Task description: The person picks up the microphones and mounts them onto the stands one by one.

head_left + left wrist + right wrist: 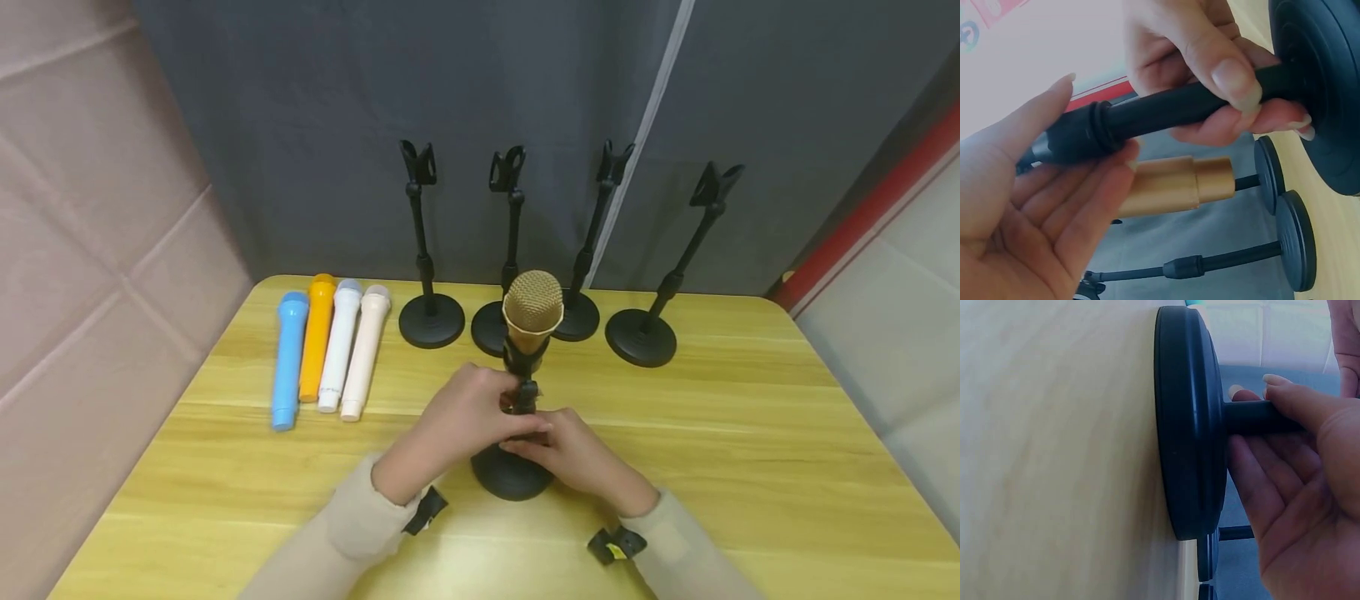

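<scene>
A gold microphone (533, 307) sits in the clip of a black desk microphone stand (512, 475) at the middle of the table. High on the pole, the thumb and fingers of my left hand (467, 410) grip the stand around its thick collar, as the left wrist view shows. Just above the round base, my right hand (583, 454) pinches the pole between thumb and fingers. In the right wrist view the base (1188, 425) appears edge-on at the tabletop; whether it fully touches cannot be told.
On the left lie a blue microphone (288, 358), an orange one (317, 337), a white one (341, 346) and a pale pink one (366, 354), side by side. Several black stands with vacant clips, such as the rightmost stand (641, 337), line the back edge before a grey curtain (337, 150).
</scene>
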Tool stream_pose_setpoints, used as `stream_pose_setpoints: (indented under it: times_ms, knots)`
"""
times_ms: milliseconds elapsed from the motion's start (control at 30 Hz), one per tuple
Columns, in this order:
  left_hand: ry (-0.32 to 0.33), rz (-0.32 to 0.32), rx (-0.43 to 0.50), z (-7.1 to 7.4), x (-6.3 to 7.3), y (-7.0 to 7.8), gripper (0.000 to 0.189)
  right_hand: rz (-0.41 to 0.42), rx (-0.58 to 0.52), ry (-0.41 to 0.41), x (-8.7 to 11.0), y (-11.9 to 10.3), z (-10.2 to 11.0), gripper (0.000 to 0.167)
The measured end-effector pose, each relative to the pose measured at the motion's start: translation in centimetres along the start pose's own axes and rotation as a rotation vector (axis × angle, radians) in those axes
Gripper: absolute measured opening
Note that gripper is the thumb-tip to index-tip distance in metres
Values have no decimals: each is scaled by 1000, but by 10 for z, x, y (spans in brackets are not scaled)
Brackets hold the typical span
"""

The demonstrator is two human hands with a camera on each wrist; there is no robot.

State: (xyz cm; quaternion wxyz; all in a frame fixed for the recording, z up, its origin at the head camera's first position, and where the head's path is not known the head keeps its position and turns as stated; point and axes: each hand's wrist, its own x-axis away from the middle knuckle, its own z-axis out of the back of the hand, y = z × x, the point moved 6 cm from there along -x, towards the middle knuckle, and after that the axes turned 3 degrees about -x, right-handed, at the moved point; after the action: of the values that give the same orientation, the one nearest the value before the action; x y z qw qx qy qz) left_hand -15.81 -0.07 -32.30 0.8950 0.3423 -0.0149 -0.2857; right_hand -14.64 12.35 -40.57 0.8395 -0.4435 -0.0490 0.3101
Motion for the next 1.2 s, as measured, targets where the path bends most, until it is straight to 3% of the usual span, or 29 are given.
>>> stream_pose_setpoints:
  times_ms: [300,433,633,833,1000,1100,1200]
  knots:
    - [46,66,-40,4,3,3,25,-4,-2,2,1,0,0,19]
    - [61,37,-49,5,4,5,25,-21,-4,-2,1,1,0,19]
    - [13,-38,-44,6,3,6,30,-53,-21,-11,0,4,-1,20]
    - [-37,-28,-20,4,3,5,26,-53,-8,-12,0,4,-1,20]
    - [47,12,-131,6,6,8,29,-41,2,-5,1,3,0,19]
    - [108,6,-213,8,9,12,32,-51,-2,-6,1,4,0,20]
    - [125,-16,-241,9,10,15,34,-64,-7,-8,1,4,0,21]
